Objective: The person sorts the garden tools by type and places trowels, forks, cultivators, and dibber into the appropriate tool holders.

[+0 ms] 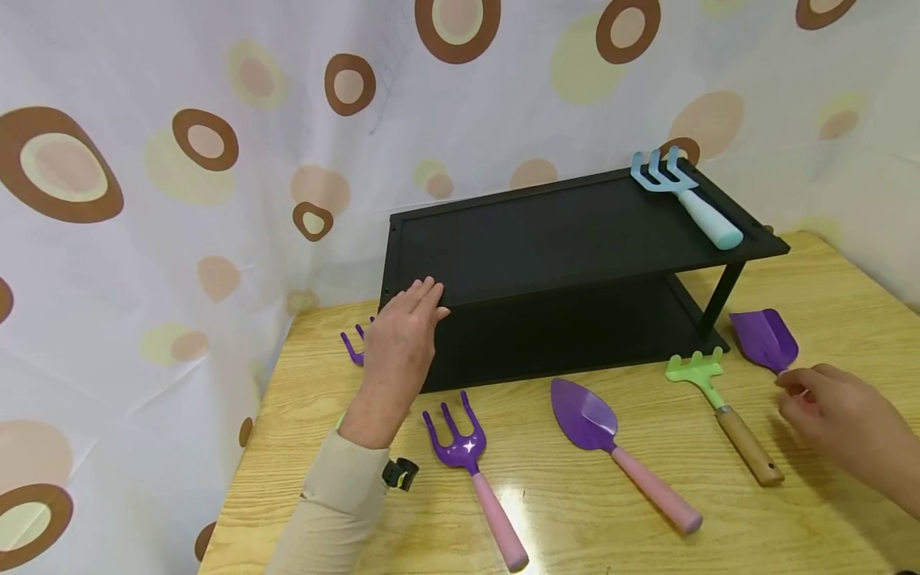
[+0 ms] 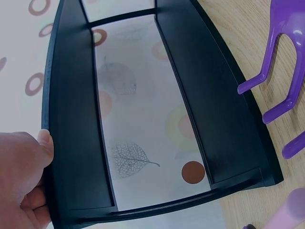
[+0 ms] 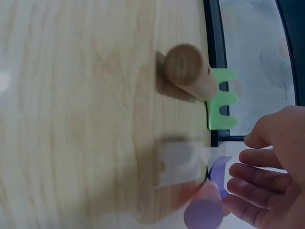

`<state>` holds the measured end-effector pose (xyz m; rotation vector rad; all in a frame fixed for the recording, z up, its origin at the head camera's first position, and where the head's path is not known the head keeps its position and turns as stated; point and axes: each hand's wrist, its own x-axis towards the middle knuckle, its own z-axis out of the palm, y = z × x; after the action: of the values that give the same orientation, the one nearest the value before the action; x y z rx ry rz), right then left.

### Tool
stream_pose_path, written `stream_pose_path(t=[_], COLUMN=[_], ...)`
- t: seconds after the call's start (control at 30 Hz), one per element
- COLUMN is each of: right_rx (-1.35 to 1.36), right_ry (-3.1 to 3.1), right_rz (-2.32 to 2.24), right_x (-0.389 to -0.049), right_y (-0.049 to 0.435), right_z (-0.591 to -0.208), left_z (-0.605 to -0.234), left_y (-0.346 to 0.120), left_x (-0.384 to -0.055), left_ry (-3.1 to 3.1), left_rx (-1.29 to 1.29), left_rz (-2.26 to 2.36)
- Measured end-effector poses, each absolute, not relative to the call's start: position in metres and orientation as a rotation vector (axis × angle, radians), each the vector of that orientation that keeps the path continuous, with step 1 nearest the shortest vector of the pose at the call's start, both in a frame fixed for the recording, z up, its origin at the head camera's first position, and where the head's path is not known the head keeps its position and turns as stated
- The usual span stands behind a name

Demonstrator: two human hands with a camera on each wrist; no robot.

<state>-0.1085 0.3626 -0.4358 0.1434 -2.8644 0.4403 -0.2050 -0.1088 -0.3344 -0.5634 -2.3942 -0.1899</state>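
Note:
A black two-tier rack (image 1: 517,247) stands on the wooden table. My left hand (image 1: 398,339) grips the front left corner of its top shelf, thumb at the edge and fingers over the top. In the left wrist view, the left hand (image 2: 24,176) holds the shelf's edge. My right hand (image 1: 848,415) hovers at a purple shovel (image 1: 765,339), hiding most of its handle. The right wrist view shows loosely spread fingers beside the shovel's pink handle (image 3: 204,210), not wrapped round it. A light-blue hand rake (image 1: 693,200) lies on the top shelf's right end.
In front of the rack lie a purple fork (image 1: 460,447), a purple trowel (image 1: 585,415) and a green rake (image 1: 707,375) with a wooden handle. Another purple fork (image 1: 352,343) is partly hidden behind my left hand. A patterned cloth (image 1: 180,319) hangs behind the table.

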Motion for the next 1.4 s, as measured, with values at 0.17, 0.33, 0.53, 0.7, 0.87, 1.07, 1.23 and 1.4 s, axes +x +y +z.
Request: stream_pose_path(t=[0.17,0.33,0.53,0.7,0.87,1.07,1.23,1.4], right_rx=[0.172,0.159,0.112,0.134,0.168,0.173,0.197,0.224], right_ry=[-2.891,-3.007,-3.126,-3.154,-3.165,-3.157,-3.127,-3.101], right_rz=[0.495,0.579,0.61,0.602,0.553,0.562,0.568,0.562], right_x=[-0.104,-0.102,-0.098,-0.098,-0.097,-0.096,-0.095,-0.096], right_y=[0.35,0.34,0.331,0.329,0.328,0.329,0.329,0.333], right_z=[-0.439,-0.439,-0.439,-0.437,-0.437,-0.438,-0.436,-0.429], left_z=[-0.335,-0.335,-0.335,-0.335,-0.335,-0.336,-0.336,-0.335], left_y=[-0.109,-0.109,-0.109,-0.109,-0.109,-0.11,-0.11,-0.11], left_x=[-0.205,-0.205,-0.205,-0.204,-0.204,-0.205,-0.205,-0.206], left_ry=[-2.393,-2.403,-2.403,-2.41,-2.409,-2.428,-2.416,-2.399], left_rx=[-0.566,-0.561,-0.567,-0.559,-0.56,-0.561,-0.561,-0.566], left_rz=[-0.199,-0.199,-0.203,-0.197,-0.202,-0.198,-0.2,-0.204])
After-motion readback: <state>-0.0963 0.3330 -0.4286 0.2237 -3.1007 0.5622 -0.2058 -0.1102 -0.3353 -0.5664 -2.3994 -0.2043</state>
